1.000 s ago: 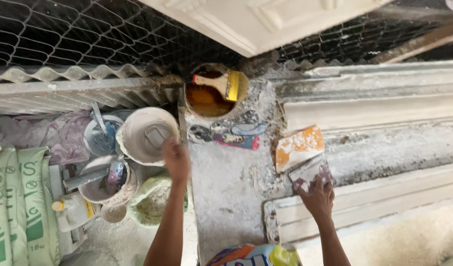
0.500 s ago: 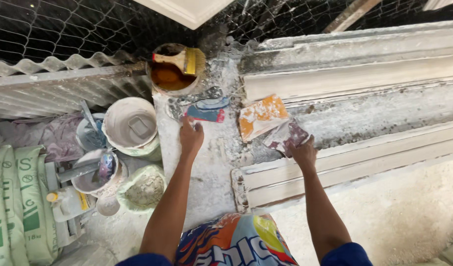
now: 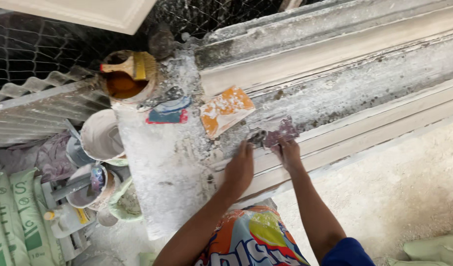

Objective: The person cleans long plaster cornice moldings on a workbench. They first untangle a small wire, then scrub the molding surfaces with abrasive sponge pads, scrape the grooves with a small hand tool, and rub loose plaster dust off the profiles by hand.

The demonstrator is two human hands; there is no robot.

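My left hand point(image 3: 239, 167) lies flat, palm down, on the near end of a long white plaster moulding point(image 3: 335, 133). My right hand point(image 3: 287, 150) presses a small reddish-purple piece of abrasive sheet point(image 3: 280, 132) against the same moulding, fingers curled over it. An orange plaster-smeared scraper point(image 3: 225, 110) lies just beyond both hands. Further left lies a blue and red scraper point(image 3: 169, 111) on the dusty white bench point(image 3: 162, 167).
A tub of brown liquid with a yellow brush point(image 3: 125, 74) stands at the bench's far end. White buckets point(image 3: 101, 135) and bowls crowd the floor at left, beside green-printed sacks point(image 3: 12, 216). Wire mesh point(image 3: 34, 44) runs behind. Pale dusty floor point(image 3: 399, 187) lies at right.
My left hand has moved right from beside the blue and red scraper onto the moulding, close to my right hand. The view has shifted so that the bench sits further left.
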